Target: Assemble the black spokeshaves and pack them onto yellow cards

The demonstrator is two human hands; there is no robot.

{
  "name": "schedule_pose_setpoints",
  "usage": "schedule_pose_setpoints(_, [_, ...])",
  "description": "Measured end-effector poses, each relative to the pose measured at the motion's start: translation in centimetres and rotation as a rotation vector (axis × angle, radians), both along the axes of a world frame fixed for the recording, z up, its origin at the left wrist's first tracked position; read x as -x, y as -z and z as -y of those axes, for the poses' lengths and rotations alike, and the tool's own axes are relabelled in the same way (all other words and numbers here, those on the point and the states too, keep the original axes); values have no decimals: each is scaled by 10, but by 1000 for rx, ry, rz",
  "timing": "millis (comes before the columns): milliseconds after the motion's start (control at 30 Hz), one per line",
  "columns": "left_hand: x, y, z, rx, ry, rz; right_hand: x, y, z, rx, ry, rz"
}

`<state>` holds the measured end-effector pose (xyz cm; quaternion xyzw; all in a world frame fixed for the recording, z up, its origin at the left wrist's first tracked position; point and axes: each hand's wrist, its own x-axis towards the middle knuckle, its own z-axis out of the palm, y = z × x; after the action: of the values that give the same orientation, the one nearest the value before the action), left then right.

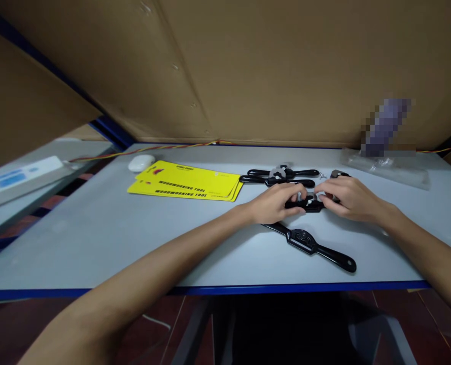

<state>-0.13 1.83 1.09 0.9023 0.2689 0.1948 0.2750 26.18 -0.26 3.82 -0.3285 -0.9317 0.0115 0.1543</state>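
Note:
A black spokeshave (312, 207) lies low over the table between my two hands, a silvery metal part showing at its middle. My left hand (278, 203) has its fingers curled around the left handle. From the other side, my right hand (350, 198) pinches close to the middle with bent fingers; its fingertips partly cover the tool. Closer to me lies a spokeshave body (303, 240) with an open slot, its left end hidden by my left wrist. Behind my hands, two more black spokeshaves (299, 183) rest side by side with grey metal plates on them.
Yellow cards (187, 182) printed "WOODWORKING TOOL" lie left of the tools, near a white rounded case (141, 163). Small metal pieces (321, 175) and a dark part (338, 174) sit behind my right hand. Clear plastic wrapping (392, 170) lies at back right. A power strip (23, 180) is far left.

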Motion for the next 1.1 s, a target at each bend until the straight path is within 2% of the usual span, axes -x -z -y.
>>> schedule_pose_setpoints(200, [-1,1,-1,6,22,26,7,5,5,-74,-98,25])
schedule_pose_setpoints(500, [0,3,-2,-16,23,26,11,9,5,-110,-69,42])
schedule_pose_setpoints(767, [-1,2,-1,-19,31,21,12,6,8,-77,-124,49])
schedule_pose_setpoints(1100, [1,-1,-1,-41,33,4,8,1,4,-18,8,70])
